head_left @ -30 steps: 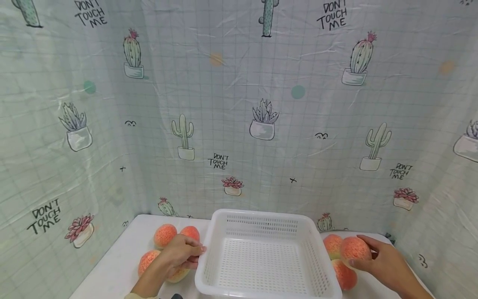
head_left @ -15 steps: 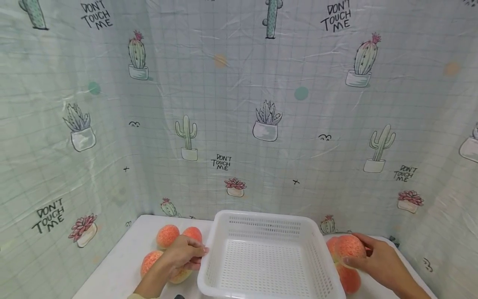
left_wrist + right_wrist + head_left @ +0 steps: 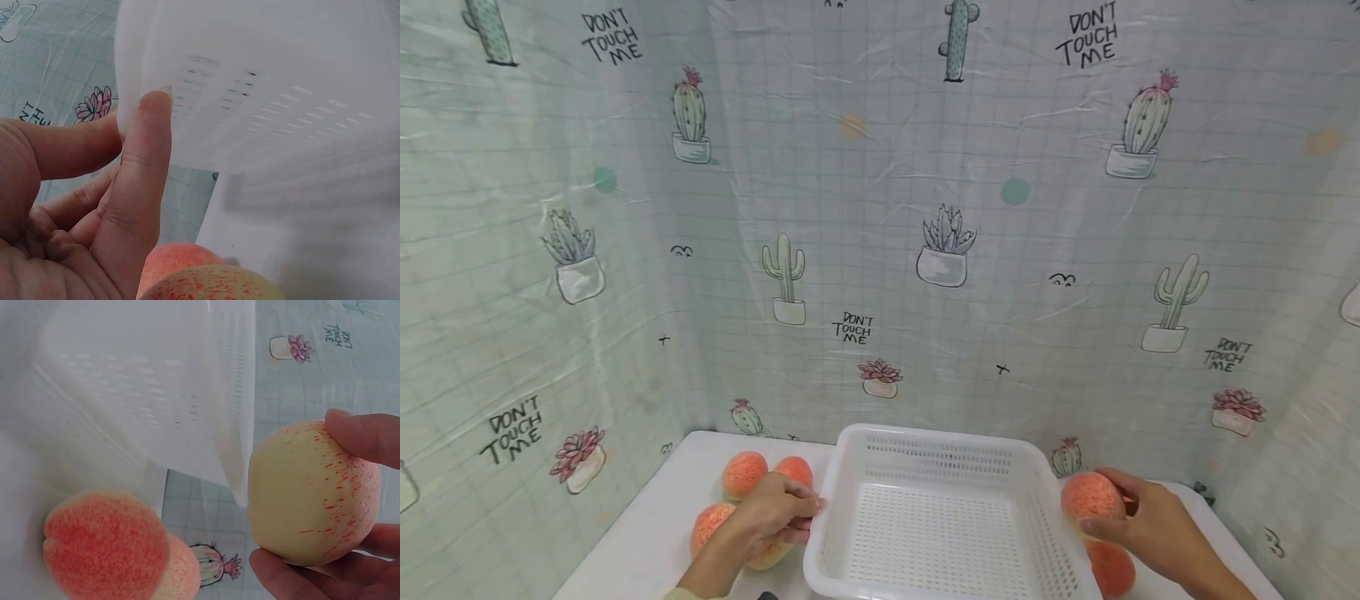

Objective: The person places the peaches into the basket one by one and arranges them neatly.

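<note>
A white perforated plastic basket (image 3: 940, 533) stands in the middle of the table. My left hand (image 3: 775, 510) pinches the left rim of this basket (image 3: 262, 144) between thumb and fingers, as the left wrist view shows. In my right hand (image 3: 1157, 521) is a peach (image 3: 1093, 500), red on top and pale yellow below, held beside the basket's right rim. The right wrist view shows the held peach (image 3: 312, 494) gripped by thumb and fingers, off the table. Below it a second peach (image 3: 106, 544) rests on the table, partly covering another peach (image 3: 181, 569).
Several peaches lie left of the basket, among them one peach (image 3: 745, 475) at the back and one peach (image 3: 709, 525) partly behind my left forearm. The white table (image 3: 632, 533) is backed by a cactus-print curtain (image 3: 880, 208) on three sides.
My right hand has brought its peach a little leftward, nearer to the basket's right rim. My left hand keeps its pinch on the basket. The whole head view has shifted slightly.
</note>
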Demonstrator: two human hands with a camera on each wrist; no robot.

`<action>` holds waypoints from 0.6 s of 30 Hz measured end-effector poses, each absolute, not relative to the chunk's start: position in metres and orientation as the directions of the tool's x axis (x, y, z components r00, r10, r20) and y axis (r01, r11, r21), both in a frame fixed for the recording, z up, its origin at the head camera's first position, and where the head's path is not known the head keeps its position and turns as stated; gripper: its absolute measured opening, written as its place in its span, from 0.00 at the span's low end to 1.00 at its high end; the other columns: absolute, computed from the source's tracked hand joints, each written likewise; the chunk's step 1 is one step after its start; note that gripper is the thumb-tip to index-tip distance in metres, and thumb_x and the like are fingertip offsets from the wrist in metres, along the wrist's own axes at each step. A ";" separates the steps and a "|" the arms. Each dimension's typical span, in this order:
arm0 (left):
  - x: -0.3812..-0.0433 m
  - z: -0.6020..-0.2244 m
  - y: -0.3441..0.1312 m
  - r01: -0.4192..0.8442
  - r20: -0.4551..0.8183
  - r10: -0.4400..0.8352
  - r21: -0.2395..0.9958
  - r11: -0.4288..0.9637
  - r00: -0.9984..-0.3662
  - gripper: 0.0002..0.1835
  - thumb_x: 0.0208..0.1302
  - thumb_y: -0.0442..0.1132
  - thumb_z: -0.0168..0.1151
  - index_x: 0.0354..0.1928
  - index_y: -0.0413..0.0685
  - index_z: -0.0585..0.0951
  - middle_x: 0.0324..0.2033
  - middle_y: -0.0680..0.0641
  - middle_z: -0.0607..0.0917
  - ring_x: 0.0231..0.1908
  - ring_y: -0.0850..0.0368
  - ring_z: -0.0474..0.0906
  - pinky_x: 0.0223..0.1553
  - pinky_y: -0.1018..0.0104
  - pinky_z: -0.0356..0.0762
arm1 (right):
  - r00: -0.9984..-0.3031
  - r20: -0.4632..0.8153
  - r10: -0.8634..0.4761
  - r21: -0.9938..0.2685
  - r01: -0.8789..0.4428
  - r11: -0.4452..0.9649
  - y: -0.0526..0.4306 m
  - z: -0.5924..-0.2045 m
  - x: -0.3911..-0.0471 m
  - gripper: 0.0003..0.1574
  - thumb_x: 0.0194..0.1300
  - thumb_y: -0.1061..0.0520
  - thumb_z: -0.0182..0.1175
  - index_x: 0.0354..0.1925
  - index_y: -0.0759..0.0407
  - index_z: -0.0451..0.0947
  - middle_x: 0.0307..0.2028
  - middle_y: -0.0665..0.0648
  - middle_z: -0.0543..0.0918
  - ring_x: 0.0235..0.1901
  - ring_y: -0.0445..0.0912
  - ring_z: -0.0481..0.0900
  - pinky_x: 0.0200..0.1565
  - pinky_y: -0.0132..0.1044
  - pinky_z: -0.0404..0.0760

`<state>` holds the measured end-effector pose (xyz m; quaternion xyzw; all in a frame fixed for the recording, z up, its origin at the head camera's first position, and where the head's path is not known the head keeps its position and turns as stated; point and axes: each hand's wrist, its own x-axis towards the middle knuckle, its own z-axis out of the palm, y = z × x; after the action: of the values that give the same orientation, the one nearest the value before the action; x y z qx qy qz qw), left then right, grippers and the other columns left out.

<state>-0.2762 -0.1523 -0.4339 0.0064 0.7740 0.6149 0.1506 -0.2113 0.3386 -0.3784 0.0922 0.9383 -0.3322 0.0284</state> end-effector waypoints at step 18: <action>-0.275 -0.434 -0.153 -0.172 -0.222 0.206 0.957 0.233 -0.953 0.11 0.66 0.34 0.69 0.45 0.31 0.87 0.27 0.44 0.89 0.24 0.60 0.85 0.30 0.64 0.89 | -0.995 -0.049 0.092 -0.645 0.102 0.757 0.317 -0.372 -0.220 0.65 0.53 0.40 0.80 0.73 0.75 0.63 0.64 0.76 0.78 0.52 0.60 0.86 0.43 0.47 0.91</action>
<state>-0.2752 -0.1531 -0.4336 0.0109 0.7703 0.6190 0.1528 -0.2197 0.3169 -0.3721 0.0516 0.9373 -0.3447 0.0072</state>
